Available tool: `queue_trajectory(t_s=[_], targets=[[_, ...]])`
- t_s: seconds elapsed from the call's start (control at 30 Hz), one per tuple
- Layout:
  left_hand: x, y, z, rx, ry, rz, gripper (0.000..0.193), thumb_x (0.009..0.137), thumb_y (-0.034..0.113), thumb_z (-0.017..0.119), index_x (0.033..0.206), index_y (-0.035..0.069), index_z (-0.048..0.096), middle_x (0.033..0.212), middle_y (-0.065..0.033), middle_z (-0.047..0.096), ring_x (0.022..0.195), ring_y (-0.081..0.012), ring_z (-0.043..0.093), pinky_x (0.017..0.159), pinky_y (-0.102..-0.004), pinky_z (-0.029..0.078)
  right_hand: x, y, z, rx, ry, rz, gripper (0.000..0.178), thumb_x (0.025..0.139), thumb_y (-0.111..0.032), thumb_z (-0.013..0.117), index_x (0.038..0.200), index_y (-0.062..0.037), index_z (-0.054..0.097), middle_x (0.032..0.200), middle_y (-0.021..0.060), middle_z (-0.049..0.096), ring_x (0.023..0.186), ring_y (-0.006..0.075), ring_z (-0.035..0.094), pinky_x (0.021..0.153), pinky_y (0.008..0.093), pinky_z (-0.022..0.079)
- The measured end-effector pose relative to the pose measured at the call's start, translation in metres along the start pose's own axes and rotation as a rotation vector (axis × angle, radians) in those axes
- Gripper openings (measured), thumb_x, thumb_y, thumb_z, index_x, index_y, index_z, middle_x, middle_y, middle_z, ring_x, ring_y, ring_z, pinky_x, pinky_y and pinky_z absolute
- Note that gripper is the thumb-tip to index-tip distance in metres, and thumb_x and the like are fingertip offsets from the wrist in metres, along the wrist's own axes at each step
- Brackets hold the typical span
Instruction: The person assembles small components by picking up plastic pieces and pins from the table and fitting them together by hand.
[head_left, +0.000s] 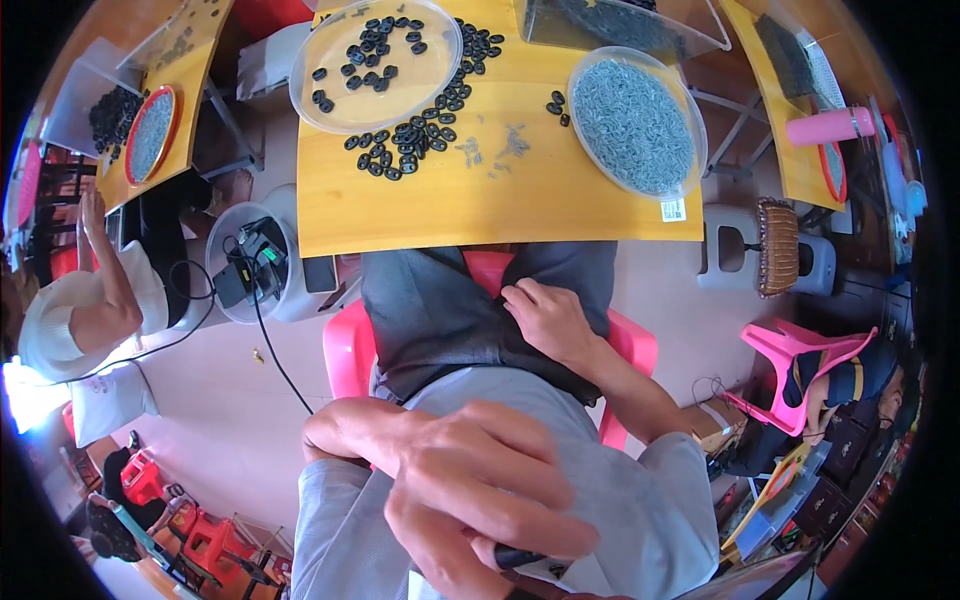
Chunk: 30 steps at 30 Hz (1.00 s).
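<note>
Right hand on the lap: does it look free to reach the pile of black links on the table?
Probably yes. The right hand rests on the lap, holding nothing visible, just below the table edge. The black links lie loose on the open tabletop beside the clear dish, with nothing between.

Your left hand (480,490) is curling close under the camera against your grey shirt (640,500), its fingers closing around a small dark object (520,557) that is showing only at its tip. Your right hand (545,315) is lying palm down on your lap, resting on your dark grey trousers (430,310).
</note>
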<state>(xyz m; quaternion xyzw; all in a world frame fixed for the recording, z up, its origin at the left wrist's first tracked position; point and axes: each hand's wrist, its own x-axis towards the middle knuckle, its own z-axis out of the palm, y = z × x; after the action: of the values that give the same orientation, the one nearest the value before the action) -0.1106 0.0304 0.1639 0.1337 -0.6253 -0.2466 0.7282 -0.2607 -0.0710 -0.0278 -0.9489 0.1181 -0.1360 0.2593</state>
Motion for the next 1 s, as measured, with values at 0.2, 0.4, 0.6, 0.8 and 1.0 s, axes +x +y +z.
queue_trajectory(t_s=[0.2, 0.4, 0.6, 0.8, 1.0], targets=[[0.015, 0.013, 0.0, -0.034, 0.063, -0.165, 0.011, 0.096, 0.016, 0.057, 0.105, 0.009, 0.061, 0.085, -0.0144, 0.07, 0.063, -0.0225, 0.064, 0.053, -0.0317, 0.046, -0.004, 0.002, 0.006, 0.003, -0.1, 0.004, 0.017, 0.078, -0.011, 0.071, 0.092, -0.0048, 0.063, 0.08, 0.0081, 0.058, 0.064, 0.0262, 0.063, 0.058, 0.0376, 0.052], [0.021, 0.011, 0.019, 0.164, 0.378, -0.051, 0.014, 0.094, 0.021, 0.062, 0.106, 0.014, 0.064, 0.091, -0.0156, 0.071, 0.063, -0.0234, 0.066, 0.05, -0.0313, 0.046, -0.003, 0.005, 0.01, -0.018, -0.142, -0.035, 0.016, 0.077, -0.011, 0.07, 0.09, -0.0051, 0.063, 0.077, 0.0083, 0.057, 0.065, 0.0268, 0.062, 0.059, 0.038, 0.051], [0.012, -0.004, -0.011, -0.432, 0.008, 0.021, 0.013, 0.093, 0.021, 0.062, 0.102, 0.015, 0.069, 0.089, -0.0174, 0.069, 0.066, -0.0242, 0.066, 0.052, -0.0311, 0.044, -0.005, 0.005, 0.009, -0.033, -0.17, -0.057, 0.016, 0.078, -0.013, 0.069, 0.089, -0.0049, 0.063, 0.075, 0.0081, 0.057, 0.065, 0.0262, 0.062, 0.059, 0.0379, 0.051], [0.02, 0.001, -0.028, -0.516, -0.1, -0.089, 0.02, 0.096, 0.025, 0.059, 0.112, 0.014, 0.064, 0.097, -0.0166, 0.069, 0.067, -0.0267, 0.066, 0.051, -0.0353, 0.04, 0.003, 0.004, 0.003, -0.034, -0.138, -0.051, 0.015, 0.076, -0.012, 0.071, 0.087, -0.005, 0.064, 0.075, 0.0079, 0.058, 0.066, 0.0258, 0.061, 0.059, 0.0367, 0.05], [0.007, -0.012, -0.02, -0.448, 0.089, 0.11, 0.013, 0.085, 0.007, 0.061, 0.077, 0.004, 0.05, 0.072, -0.018, 0.066, 0.05, -0.026, 0.06, 0.044, -0.0337, 0.044, 0.044, -0.001, -0.04, 0.03, 0.096, -0.034, 0.016, 0.075, -0.007, 0.072, 0.088, -0.0047, 0.063, 0.079, 0.0082, 0.061, 0.072, 0.0256, 0.063, 0.064, 0.037, 0.051]])
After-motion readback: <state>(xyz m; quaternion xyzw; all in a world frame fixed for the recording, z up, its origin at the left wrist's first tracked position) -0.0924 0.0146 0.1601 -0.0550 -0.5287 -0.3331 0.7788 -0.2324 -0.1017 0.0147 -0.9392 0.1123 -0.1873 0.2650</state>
